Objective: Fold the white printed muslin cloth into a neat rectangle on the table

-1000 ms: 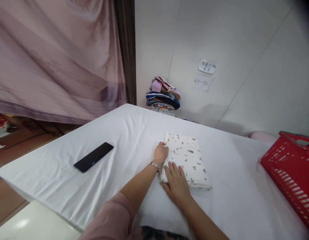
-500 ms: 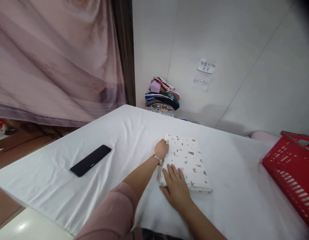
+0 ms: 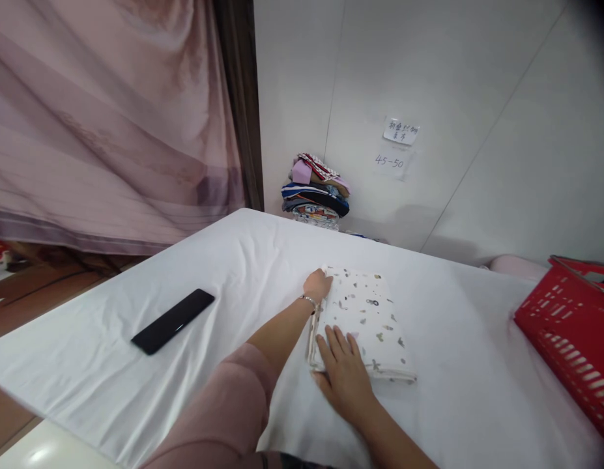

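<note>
A folded white cloth point(image 3: 365, 306) printed with small scattered motifs lies in several layers on the white-covered table. At its far left corner, my left hand point(image 3: 317, 284) has its fingers curled over the edge and closed on the fabric; the fingertips are partly hidden. My right hand point(image 3: 345, 371) rests flat on the near left part of the cloth, fingers stretched out and the thumb by the near edge. A bracelet circles my left wrist.
A black phone-like slab point(image 3: 173, 321) lies on the table point(image 3: 253, 260) to the left. At the right edge stands a red plastic basket point(image 3: 570, 326). Folded fabrics point(image 3: 315, 192) are stacked beyond the far edge, against the wall. A pink curtain point(image 3: 111, 117) hangs at the left.
The view has shifted slightly. My left hand stays at the cloth's far left corner with a small turn of the fingers; my right hand still lies flat on it.
</note>
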`<state>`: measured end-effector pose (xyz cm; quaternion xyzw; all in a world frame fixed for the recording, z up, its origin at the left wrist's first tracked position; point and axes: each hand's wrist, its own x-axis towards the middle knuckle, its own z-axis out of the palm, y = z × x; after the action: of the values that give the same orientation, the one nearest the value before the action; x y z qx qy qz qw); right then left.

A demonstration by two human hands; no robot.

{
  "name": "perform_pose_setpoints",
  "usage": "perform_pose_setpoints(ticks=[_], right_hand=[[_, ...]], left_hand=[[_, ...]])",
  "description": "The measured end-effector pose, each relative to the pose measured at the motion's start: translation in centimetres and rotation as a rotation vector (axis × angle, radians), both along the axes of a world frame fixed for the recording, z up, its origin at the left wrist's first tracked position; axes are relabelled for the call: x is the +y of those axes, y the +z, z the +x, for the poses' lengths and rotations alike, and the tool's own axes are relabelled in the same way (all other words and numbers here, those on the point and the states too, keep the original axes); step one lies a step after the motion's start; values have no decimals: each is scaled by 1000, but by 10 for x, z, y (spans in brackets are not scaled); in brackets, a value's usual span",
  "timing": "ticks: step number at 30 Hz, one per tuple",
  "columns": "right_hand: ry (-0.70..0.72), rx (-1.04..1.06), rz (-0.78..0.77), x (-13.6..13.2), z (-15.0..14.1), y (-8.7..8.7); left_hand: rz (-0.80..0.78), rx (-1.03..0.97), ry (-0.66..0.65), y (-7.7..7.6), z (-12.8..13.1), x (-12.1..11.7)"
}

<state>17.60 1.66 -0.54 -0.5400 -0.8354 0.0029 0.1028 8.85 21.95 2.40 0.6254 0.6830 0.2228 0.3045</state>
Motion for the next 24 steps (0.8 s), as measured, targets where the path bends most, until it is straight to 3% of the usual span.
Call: perform_pose_setpoints(ticks=[6, 15, 24], right_hand=[[-1, 7, -12, 0, 0, 2], [0, 21, -31, 1, 0, 3], [7, 22, -10, 1, 1, 2]], left_hand=[[-29, -34, 24, -10, -5, 5], [-5, -20, 66, -3, 1, 15], [-3, -21, 49, -12, 0, 24]])
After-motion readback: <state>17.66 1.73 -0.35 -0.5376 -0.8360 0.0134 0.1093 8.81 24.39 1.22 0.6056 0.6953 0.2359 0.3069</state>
